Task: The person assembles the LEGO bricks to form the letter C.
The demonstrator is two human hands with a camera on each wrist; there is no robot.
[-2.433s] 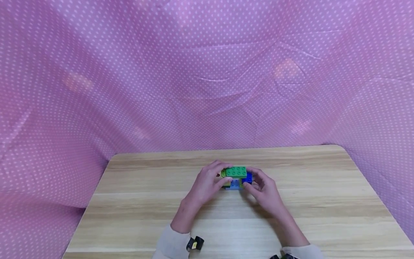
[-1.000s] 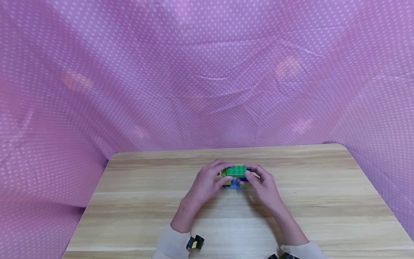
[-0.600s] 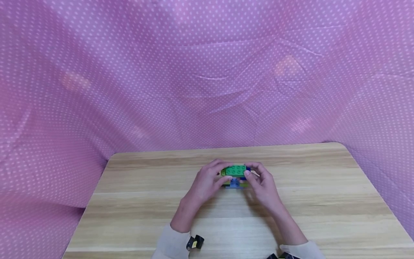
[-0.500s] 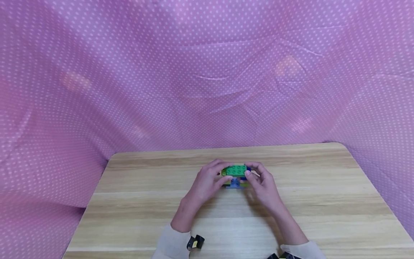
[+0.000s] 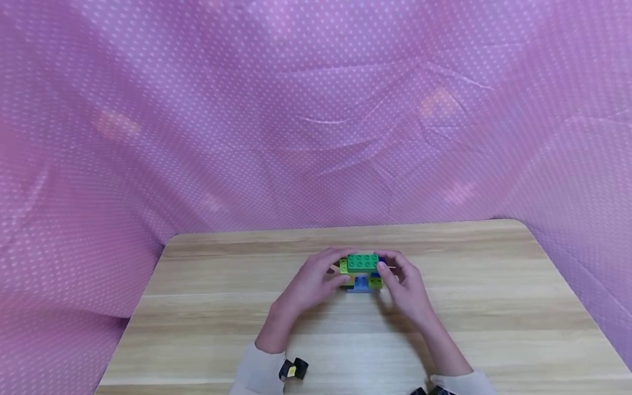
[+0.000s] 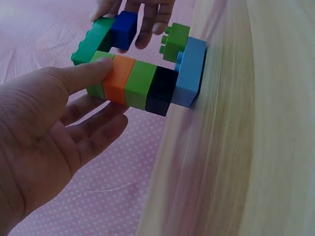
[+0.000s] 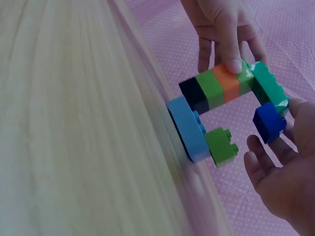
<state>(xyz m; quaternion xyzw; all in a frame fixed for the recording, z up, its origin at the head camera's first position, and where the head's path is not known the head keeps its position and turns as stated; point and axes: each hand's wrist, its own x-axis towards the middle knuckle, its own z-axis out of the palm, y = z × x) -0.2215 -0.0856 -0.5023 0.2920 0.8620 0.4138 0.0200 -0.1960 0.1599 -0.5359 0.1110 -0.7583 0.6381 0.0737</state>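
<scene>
In the head view my left hand (image 5: 308, 282) and right hand (image 5: 407, 285) hold an arch of toy building bricks from both sides. A light blue long brick (image 6: 193, 69) lies lowest, on the table. At one end rises a column of black (image 6: 162, 88), light green (image 6: 141, 83), orange (image 6: 119, 81) and light green bricks, pinched near its top by my left hand. A green long brick (image 7: 268, 87) spans from the column's top, with a dark blue brick (image 7: 268, 122) under its far end. My right thumb and fingers pinch that end. A light green brick (image 7: 221, 146) stands below, a gap between.
The wooden table (image 5: 222, 312) extends around the bricks, its far edge a short way behind them. A pink dotted cloth (image 5: 316, 137) hangs behind and at both sides. Black bands with small devices (image 5: 294, 369) sit at the wrists.
My right hand has shifted from the dark blue brick's side up to the green brick's end. Lately both hands and the bricks have moved slightly toward me, baring the lower light green brick.
</scene>
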